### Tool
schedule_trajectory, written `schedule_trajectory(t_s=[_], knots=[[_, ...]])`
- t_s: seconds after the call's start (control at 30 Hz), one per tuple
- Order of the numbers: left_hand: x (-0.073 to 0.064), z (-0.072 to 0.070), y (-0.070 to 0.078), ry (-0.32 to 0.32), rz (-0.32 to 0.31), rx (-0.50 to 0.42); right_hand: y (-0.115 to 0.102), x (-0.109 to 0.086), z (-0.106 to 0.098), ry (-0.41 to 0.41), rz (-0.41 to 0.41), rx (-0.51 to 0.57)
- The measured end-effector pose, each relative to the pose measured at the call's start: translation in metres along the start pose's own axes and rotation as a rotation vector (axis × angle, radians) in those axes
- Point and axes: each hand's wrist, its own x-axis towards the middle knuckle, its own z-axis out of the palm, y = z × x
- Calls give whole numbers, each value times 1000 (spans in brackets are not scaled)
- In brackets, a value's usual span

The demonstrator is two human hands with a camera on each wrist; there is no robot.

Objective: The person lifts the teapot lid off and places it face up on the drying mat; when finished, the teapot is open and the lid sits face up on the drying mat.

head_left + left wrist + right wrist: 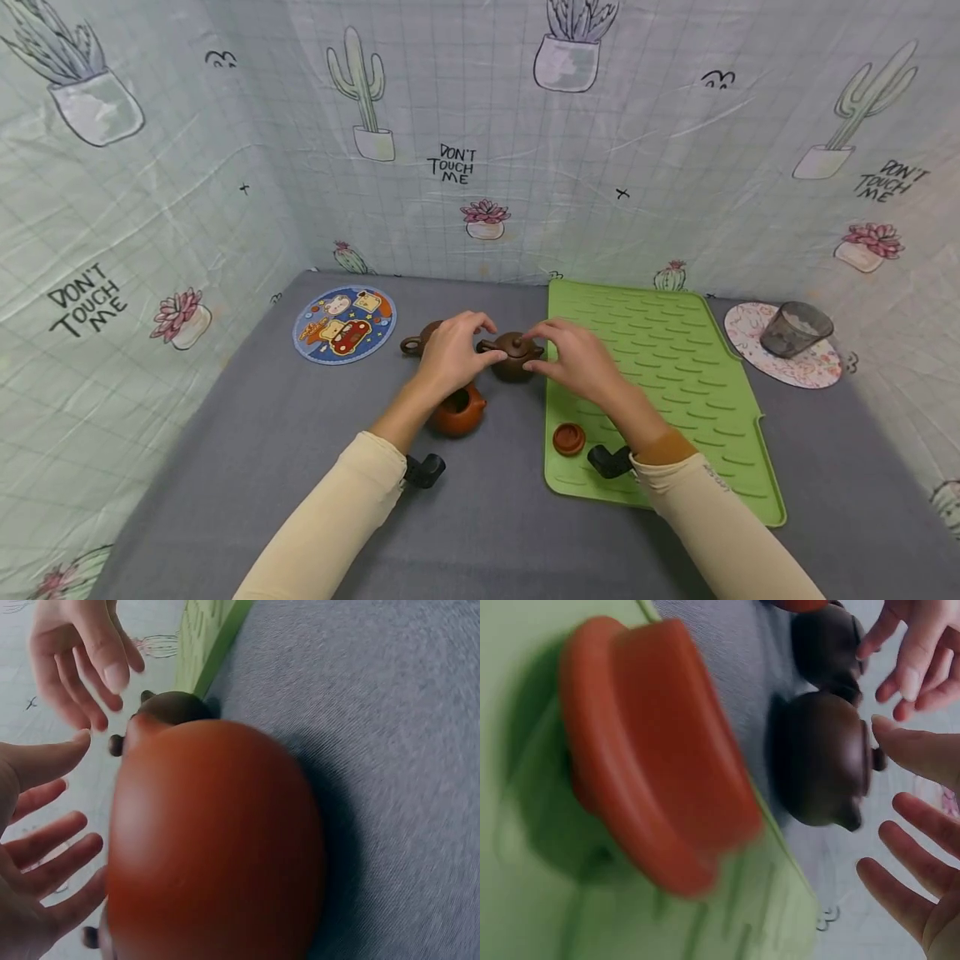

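Ahead of you and to both sides, pale, creased, faintly gridded cloth (525, 142) walls you in. It is printed with green cacti (360, 79), pink succulents (486, 211), white pots (373, 144) and black lettering (454, 165) that reads "DON'T TOUCH ME". Below it, your table (247, 467) is plain grey, and close up its surface shows a fine weave. The light is soft and even.

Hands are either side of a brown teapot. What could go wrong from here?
The left hand reaches past the open orange teapot; a dropped wrist might knock it.
The upturned orange lid lies close to the right black wrist mount, so pulling back could bump it.
If a lift tips the brown teapot, its loose-looking top might slip.
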Motion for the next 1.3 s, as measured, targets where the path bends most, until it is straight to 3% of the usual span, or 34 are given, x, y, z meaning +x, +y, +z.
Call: schedule_trajectory(t_s=[0.3, 0.57, 0.77, 1.0, 1.3], knots=[[3, 20, -2, -16, -21, 71, 2, -1, 20, -22, -58, 13], [8, 26, -6, -76, -19, 74, 7, 1, 25, -21, -96, -72], [8, 29, -7, -68, -41, 54, 9, 5, 27, -21, -135, -57], [9, 31, -6, -64, -61, 44, 6, 7, 24, -54, -105, -28], [8, 33, -6, -51, -73, 40, 4, 5, 26, -27, -123, -75]])
